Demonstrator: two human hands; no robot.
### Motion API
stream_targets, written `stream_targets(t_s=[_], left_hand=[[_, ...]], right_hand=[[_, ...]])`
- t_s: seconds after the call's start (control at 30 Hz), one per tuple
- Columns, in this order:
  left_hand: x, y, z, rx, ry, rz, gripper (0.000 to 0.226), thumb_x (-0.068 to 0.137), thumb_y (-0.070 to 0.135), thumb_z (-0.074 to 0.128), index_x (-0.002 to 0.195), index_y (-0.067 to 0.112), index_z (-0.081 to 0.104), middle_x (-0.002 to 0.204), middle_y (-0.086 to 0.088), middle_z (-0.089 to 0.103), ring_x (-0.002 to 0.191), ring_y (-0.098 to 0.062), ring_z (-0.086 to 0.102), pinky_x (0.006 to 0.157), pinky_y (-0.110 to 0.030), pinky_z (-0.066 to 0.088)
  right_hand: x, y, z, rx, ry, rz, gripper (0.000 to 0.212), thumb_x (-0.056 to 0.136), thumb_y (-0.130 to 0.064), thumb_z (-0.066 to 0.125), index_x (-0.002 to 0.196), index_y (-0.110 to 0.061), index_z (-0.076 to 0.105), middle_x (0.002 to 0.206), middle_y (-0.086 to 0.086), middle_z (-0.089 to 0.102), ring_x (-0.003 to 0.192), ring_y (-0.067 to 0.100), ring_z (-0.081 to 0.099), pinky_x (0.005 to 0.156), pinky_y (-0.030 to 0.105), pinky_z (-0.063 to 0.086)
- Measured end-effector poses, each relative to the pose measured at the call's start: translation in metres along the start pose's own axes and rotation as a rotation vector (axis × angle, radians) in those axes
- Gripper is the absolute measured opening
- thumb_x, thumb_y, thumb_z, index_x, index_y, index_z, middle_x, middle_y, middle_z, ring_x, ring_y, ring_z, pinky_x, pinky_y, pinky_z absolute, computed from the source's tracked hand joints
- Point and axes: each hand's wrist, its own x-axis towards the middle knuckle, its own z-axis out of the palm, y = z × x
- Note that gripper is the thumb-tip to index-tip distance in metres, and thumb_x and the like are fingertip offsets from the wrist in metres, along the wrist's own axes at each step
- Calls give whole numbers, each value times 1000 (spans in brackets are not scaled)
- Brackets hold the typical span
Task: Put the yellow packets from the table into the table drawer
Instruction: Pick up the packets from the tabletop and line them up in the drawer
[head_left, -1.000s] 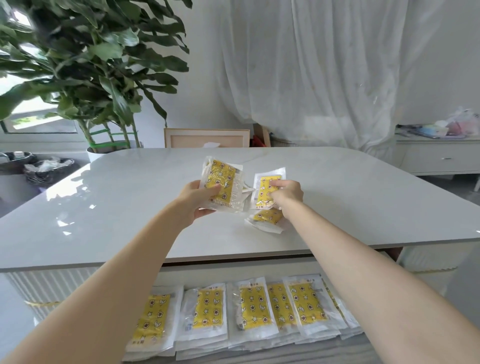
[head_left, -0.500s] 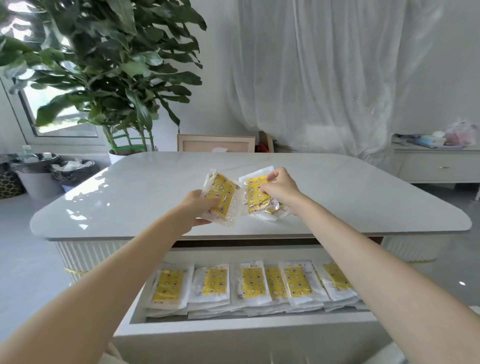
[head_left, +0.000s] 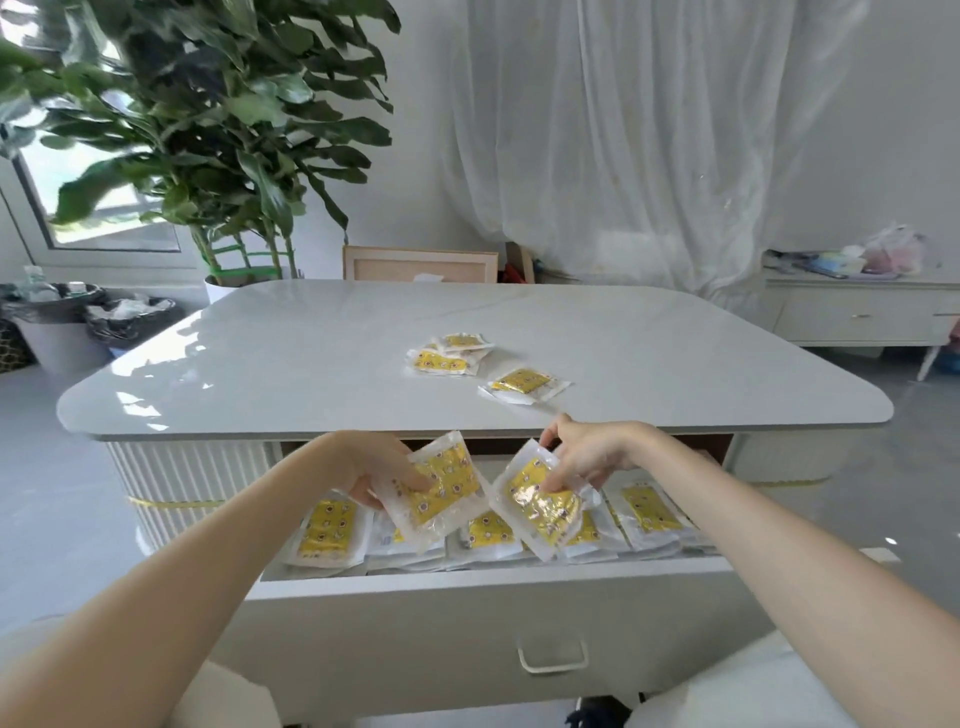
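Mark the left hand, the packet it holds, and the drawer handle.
left hand (head_left: 371, 465), head view, middle of the hand.
packet it holds (head_left: 449, 496), head view, yellow printed face.
drawer handle (head_left: 553, 669), head view, lower bar.

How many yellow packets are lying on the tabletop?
3 visible: the rear packet and the left packet overlapping on the table, the right packet nearer the front edge. Others may lie hidden beneath.
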Motion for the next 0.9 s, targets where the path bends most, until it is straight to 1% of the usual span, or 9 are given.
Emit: stream_targets(t_s=[0.1, 0.2, 0.3, 0.37, 0.47, 0.63, 0.7, 0.77, 0.9], left_hand=[[14, 0, 19, 63, 15, -46, 36, 87, 24, 67, 120, 11, 60, 112, -6, 68, 95, -19, 65, 79, -28, 56], [34, 4, 41, -12, 38, -88, 38, 87, 23, 67, 121, 9, 58, 118, -8, 66, 103, -21, 64, 83, -30, 55], [53, 10, 55, -107, 34, -120, 39, 87, 21, 67, 123, 8, 57, 119, -8, 66, 106, -22, 64, 89, -33, 54], [62, 16, 60, -168, 34, -132, 41, 88, 22, 66, 125, 8, 54, 121, -7, 64, 104, -21, 63, 82, -31, 55], [77, 23, 68, -345, 10, -164, 41, 90, 19, 63, 128, 8, 51, 114, -7, 63, 94, -21, 62, 68, -29, 54], [104, 27, 89, -515, -39, -210, 32, 95, 15, 54, 125, 4, 49, 106, -12, 64, 81, -24, 63, 77, -33, 54], [114, 26, 97, -551, -34, -217, 31, 95, 14, 54, 124, 4, 48, 102, -13, 63, 79, -24, 62, 81, -35, 51], [121, 25, 103, -569, -25, -220, 30, 95, 12, 54, 123, 4, 49, 97, -12, 63, 78, -24, 62, 77, -35, 51], [128, 26, 108, -576, -11, -220, 24, 95, 12, 53, 117, 4, 50, 95, -13, 64, 77, -24, 62, 65, -36, 53]], right_hand=[[7, 19, 7, -107, -23, 102, 54, 82, -13, 72, 125, -17, 39, 109, 5, 61, 81, 16, 64, 57, 23, 53], [18, 36, 11, -173, -24, 170, 26, 86, -13, 68, 109, -10, 56, 78, 2, 59, 67, 14, 60, 48, 20, 48], [25, 58, 6, -106, 105, 252, 17, 88, -10, 64, 85, -10, 47, 68, 5, 48, 48, 13, 48, 38, 17, 39], [30, 77, 1, -14, 216, 318, 20, 88, -5, 62, 85, -10, 42, 70, 8, 45, 40, 13, 44, 33, 14, 32], [36, 106, -5, 161, 332, 389, 25, 89, 1, 58, 107, -6, 42, 93, 13, 55, 66, 20, 54, 49, 26, 46], [43, 133, -4, 418, 401, 425, 42, 89, 4, 58, 126, -1, 39, 104, 18, 59, 89, 27, 61, 67, 35, 52], [49, 142, 0, 496, 394, 414, 43, 87, 6, 61, 124, 1, 39, 115, 20, 59, 101, 32, 63, 81, 42, 56], [53, 145, 3, 495, 404, 390, 31, 85, 4, 65, 108, 0, 45, 116, 19, 60, 103, 32, 63, 86, 45, 55], [60, 148, 4, 209, 459, 356, 37, 79, -15, 77, 107, -7, 55, 108, 10, 65, 98, 24, 66, 87, 41, 56]])
